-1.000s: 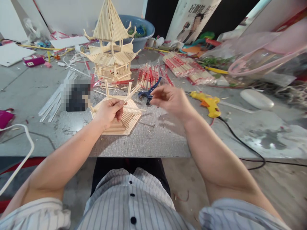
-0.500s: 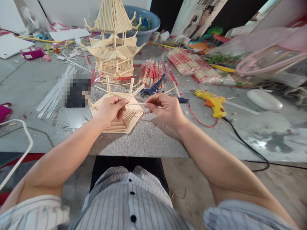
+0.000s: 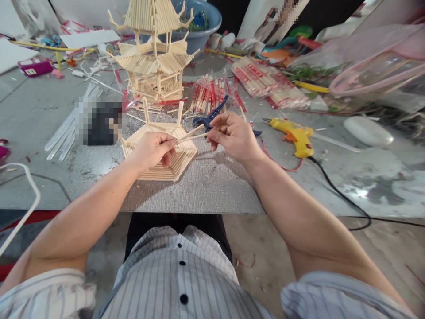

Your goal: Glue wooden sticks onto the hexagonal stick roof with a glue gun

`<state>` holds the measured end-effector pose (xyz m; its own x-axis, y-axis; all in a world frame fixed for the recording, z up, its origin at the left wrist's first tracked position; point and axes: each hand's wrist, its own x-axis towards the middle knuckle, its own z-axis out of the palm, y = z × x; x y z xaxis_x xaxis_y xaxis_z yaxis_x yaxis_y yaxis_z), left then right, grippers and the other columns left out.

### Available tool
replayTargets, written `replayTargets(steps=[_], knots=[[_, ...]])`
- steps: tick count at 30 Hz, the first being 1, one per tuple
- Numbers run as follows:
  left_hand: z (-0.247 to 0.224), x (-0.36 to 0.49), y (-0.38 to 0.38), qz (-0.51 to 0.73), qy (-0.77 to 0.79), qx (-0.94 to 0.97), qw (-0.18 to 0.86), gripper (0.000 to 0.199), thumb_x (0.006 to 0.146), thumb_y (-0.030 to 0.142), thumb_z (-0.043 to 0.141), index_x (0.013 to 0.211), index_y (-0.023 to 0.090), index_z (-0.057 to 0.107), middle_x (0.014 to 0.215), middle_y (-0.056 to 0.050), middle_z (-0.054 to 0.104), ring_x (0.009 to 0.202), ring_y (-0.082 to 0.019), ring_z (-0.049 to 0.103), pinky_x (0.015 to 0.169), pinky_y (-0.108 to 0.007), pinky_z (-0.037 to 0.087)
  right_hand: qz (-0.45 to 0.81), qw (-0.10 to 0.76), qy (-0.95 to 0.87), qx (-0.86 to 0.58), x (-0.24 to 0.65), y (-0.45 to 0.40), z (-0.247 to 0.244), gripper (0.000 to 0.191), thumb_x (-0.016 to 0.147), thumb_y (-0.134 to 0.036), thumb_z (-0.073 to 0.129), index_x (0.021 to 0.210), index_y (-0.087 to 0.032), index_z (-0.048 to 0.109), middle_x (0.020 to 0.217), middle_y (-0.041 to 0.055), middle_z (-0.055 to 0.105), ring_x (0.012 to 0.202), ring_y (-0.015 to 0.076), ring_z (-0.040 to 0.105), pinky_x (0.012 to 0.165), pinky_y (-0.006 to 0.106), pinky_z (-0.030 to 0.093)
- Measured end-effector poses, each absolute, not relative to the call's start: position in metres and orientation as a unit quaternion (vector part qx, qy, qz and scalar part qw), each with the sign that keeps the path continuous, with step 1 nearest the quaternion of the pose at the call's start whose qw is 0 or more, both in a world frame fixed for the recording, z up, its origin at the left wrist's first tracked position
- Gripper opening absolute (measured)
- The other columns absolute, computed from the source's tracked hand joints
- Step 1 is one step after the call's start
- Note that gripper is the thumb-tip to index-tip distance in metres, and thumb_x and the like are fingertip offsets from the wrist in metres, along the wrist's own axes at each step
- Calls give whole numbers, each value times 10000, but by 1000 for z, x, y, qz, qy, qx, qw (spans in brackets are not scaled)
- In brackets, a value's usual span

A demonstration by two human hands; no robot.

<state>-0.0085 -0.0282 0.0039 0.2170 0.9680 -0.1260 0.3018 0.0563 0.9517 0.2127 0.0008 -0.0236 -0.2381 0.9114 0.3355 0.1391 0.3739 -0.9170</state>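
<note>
My left hand (image 3: 156, 149) is closed in a pinch around thin wooden sticks (image 3: 192, 131) that splay out to the right. My right hand (image 3: 232, 135) has its fingers curled, with thumb and fingertips at the far end of the lower wooden stick (image 3: 194, 138). Beneath and behind my left hand lies a hexagonal stick base (image 3: 159, 173) with short posts (image 3: 180, 114) standing on its rim. My left hand hides part of it. Behind the base stands a tiered stick pagoda (image 3: 159, 64).
Blue pliers (image 3: 212, 116) lie behind my right hand. To the right are a yellow glue gun (image 3: 299, 139) with a black cord and a white mouse (image 3: 368, 131). Glue sticks (image 3: 66, 126), wrapped chopsticks (image 3: 255, 77) and a blue basin (image 3: 212, 26) are around the pagoda.
My right hand has moved slightly up and right, along with the stick end at its fingertips. The sticks at my left hand now tilt differently. The whole view has shifted a little.
</note>
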Motion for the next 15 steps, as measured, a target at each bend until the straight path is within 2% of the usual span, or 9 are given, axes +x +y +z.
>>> replayTargets(steps=[5, 15], knots=[[2, -7, -29, 305, 525, 613, 506, 235, 849, 116, 554, 626, 142, 627, 481, 5, 597, 344, -75, 557, 375, -153, 447, 428, 458, -671, -396, 214, 3, -26, 369, 734, -404, 741, 969, -208, 534, 588, -59, 593, 404, 62, 511, 405, 211, 427], [6, -4, -31, 302, 506, 598, 544, 250, 853, 86, 526, 630, 134, 629, 547, 4, 611, 394, -91, 600, 415, -177, 478, 432, 452, -679, -384, 212, 0, -26, 181, 750, -345, 732, 793, -199, 634, 571, -32, 589, 426, 67, 504, 407, 221, 458]])
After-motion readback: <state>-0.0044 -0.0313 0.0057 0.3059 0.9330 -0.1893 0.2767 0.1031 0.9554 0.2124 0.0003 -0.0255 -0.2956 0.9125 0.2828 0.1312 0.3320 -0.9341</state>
